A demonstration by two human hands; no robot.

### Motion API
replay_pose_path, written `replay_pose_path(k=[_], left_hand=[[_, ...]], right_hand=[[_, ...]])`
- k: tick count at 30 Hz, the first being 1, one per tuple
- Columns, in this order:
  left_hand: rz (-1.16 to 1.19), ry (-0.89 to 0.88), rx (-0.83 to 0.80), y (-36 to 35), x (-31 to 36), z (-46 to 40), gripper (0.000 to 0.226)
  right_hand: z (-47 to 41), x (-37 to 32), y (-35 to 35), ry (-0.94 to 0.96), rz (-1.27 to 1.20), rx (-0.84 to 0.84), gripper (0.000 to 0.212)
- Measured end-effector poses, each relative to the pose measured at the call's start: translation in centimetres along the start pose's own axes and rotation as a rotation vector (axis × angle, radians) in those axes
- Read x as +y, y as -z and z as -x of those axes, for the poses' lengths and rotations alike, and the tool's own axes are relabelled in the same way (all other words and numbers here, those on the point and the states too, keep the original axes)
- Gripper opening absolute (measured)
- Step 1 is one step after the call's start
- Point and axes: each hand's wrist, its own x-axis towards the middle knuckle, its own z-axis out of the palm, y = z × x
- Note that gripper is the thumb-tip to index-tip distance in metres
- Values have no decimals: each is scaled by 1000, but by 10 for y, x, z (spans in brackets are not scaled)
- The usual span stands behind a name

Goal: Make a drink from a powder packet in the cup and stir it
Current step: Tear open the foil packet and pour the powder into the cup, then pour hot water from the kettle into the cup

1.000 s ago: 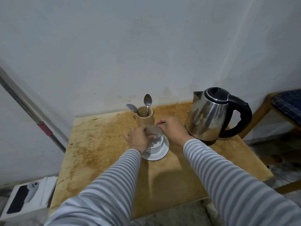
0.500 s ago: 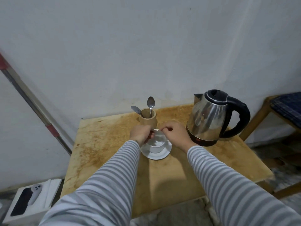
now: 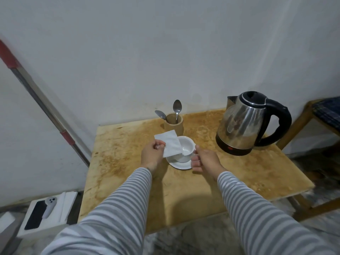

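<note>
Head view, left hand pinching white packet tilted over cup, right hand gripping cup handle

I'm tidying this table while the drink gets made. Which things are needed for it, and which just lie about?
Needed:
packet, in the left hand
cup, at the right hand
saucer
kettle
spoons in the wooden holder

Lying about:
white box on the floor
red-banded pole
wooden chair

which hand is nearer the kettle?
Right. The right hand is at the cup, just left of the kettle; the left hand is beyond the cup.
</note>
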Motion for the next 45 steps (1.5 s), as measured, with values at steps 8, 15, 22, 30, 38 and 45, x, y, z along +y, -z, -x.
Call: replay_pose_path(k=[8,15,22,30,38,45], left_hand=[[-45,-123,-139,-24,11,9,7],[-324,-114,-59,-26,-9,-3,39],[-573,-75,-151,-37,-23,1,76],[-186,-78,-162,-45,-16,8,57],[-187,-51,-133,-52,-12,12,64],[-183,-14,-165,-49,-15,7,64]], right_hand=[[3,-5,5,42,-117,26,19],[-10,1,30,80,-69,328,15],[-31,25,55,31,193,483,24],[-44,36,75,10,804,410,24],[-48,37,91,-23,945,345,35],[-33,13,133,83,447,520,24]])
